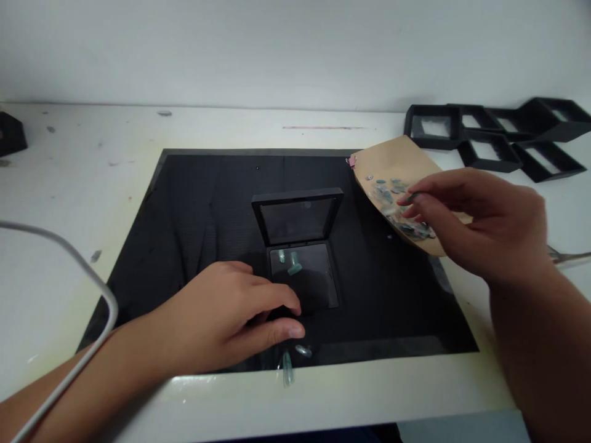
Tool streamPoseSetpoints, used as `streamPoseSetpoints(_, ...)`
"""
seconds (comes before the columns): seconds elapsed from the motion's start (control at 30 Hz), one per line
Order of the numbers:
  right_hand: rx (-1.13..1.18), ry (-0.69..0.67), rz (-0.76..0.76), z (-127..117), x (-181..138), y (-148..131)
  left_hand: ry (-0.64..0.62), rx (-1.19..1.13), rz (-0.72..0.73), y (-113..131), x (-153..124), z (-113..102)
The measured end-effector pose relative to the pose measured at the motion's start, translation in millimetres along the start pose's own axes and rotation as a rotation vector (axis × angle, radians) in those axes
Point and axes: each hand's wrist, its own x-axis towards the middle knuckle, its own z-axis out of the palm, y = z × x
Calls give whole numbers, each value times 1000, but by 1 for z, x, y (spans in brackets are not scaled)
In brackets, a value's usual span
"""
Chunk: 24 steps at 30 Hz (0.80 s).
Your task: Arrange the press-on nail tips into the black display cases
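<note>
My left hand rests at the near left edge of a small black hinged display case. Its thumb and index finger are apart, with nothing between them. The case stands open, its clear-windowed lid tilted up, and a few teal false nails lie inside. Two more pieces, a long teal nail and a shiny one, lie by my left thumb. My right hand pinches a small dark green false nail above a brown paper sheet strewn with several false nails and bits.
A black mat covers the middle of the white table. Several black frames stand at the back right. A white cable crosses my left forearm. A metal tool lies partly behind my right wrist.
</note>
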Motion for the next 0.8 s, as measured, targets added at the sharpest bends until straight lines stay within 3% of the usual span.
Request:
streamPoseSetpoints(0.33, 16, 129, -274, 0, -10, -16, 18, 33, 11, -3, -1, 3)
streamPoseSetpoints(0.63, 176, 125, -187, 11, -17, -36, 27, 50, 16, -4, -3, 6)
streamPoseSetpoints(0.8, 114, 179, -437, 17, -10, -28, 35, 80, 21, -3, -5, 6)
